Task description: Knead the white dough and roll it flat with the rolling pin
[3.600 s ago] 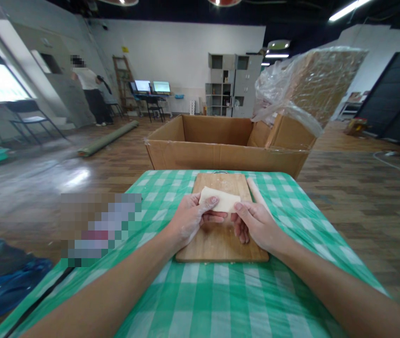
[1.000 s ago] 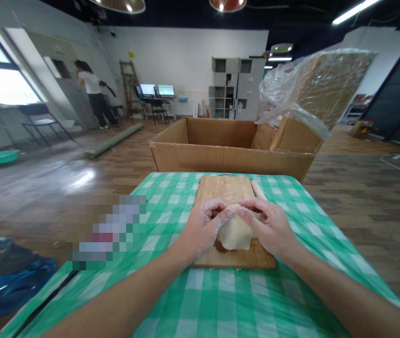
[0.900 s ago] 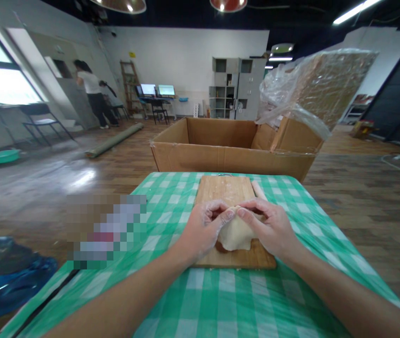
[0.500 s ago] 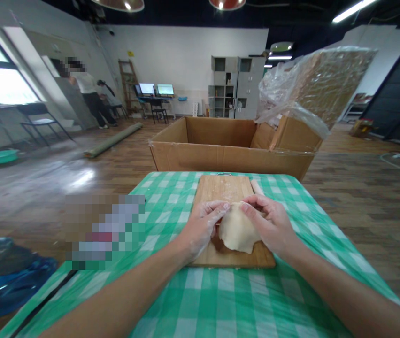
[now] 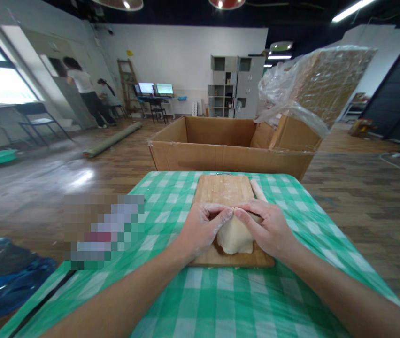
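The left hand (image 5: 203,229) and right hand (image 5: 271,226) pinch a sheet of dough (image 5: 235,238) at its top edge, most fingers hidden behind thumbs and dough, over a partly covered wooden board (image 5: 221,187).

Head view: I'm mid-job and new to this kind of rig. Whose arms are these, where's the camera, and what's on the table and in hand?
There is no machine here: these are a person's own bare hands. The only camera is worn on their head, looking forward and down, so the arms come in from the bottom.

A green-and-white checked cloth covers the table. On it lie a wooden board and, along its right side, a pale rod. A pixelated patch at left hides whatever is there.

The left hand and right hand pinch the upper edge of one pale dough sheet above the board.
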`<state>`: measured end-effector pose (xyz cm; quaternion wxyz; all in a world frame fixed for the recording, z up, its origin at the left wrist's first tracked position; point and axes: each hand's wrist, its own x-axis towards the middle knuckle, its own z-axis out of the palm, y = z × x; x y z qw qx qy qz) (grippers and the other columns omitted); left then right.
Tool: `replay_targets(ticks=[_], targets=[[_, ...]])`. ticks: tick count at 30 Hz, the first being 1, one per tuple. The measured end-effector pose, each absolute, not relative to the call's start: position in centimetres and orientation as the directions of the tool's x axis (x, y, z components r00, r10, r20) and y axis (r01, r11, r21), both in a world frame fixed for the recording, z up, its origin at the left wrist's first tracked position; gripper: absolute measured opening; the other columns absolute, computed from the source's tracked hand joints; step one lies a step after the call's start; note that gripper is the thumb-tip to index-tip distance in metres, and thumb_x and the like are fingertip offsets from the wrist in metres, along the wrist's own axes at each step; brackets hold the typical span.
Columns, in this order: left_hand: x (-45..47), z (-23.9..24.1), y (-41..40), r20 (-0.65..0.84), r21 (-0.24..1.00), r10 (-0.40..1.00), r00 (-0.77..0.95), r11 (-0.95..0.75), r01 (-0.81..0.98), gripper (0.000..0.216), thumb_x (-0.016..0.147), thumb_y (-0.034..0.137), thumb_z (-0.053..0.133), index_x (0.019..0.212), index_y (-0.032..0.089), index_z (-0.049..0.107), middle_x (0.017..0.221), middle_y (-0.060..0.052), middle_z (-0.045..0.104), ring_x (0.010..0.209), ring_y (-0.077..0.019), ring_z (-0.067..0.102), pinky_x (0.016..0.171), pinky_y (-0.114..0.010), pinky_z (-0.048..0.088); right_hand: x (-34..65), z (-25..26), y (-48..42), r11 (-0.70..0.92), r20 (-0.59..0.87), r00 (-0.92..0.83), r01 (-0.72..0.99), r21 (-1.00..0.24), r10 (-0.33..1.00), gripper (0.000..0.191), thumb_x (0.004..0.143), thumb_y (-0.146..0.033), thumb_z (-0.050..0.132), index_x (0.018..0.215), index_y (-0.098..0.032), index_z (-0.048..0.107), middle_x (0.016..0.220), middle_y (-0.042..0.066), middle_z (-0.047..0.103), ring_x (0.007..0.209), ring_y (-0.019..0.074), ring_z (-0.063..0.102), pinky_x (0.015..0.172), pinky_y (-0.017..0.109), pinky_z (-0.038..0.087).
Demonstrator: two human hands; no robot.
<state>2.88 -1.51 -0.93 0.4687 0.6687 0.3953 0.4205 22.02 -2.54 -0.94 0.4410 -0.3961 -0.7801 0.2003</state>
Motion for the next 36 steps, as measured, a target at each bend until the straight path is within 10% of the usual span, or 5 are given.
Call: replay_targets(ticks=[17, 24, 36], targets=[[3.7, -1.7, -1.7, 0.054, 0.998, 0.904, 0.424, -0.035, -0.054, 0.036, 0.085, 0.048, 0.071, 0.093, 0.013, 0.073, 0.081, -0.006, 0.071, 0.070, -0.0168, 0.061, 0.059, -0.024, 0.043, 21.9, -1.0, -2.7, 0.580, 0.560, -0.179, 0.394, -0.713, 0.809, 0.026, 0.100, -0.036, 0.055, 0.094, -0.024, 0.078, 0.096, 0.005, 0.076, 0.089, 0.0226, 0.069, 0.078, 0.036, 0.051], [3.5, -1.2, -1.8, 0.107, 0.993, 0.935, 0.339, -0.119, 0.014, 0.032, 0.089, 0.044, 0.066, 0.090, 0.013, 0.074, 0.080, -0.006, 0.072, 0.068, -0.0159, 0.060, 0.057, -0.023, 0.043, 21.6, -1.7, -2.5, 0.394, 0.407, -0.023, 0.306, -0.867, 0.913, 0.024, 0.092, -0.042, 0.066, 0.094, -0.020, 0.076, 0.080, 0.003, 0.074, 0.065, 0.0171, 0.064, 0.056, 0.027, 0.048], [3.4, -1.9, -2.1, 0.217, 0.943, 0.903, 0.371, -0.292, 0.159, 0.033, 0.093, 0.042, 0.060, 0.084, 0.013, 0.073, 0.075, -0.005, 0.069, 0.069, -0.0166, 0.060, 0.056, -0.022, 0.043, 21.7, -1.3, -3.0, 0.548, 0.549, -0.124, 0.401, -0.734, 0.827, 0.015, 0.094, -0.031, 0.065, 0.089, -0.022, 0.076, 0.085, 0.002, 0.074, 0.077, 0.0167, 0.066, 0.069, 0.029, 0.049]])
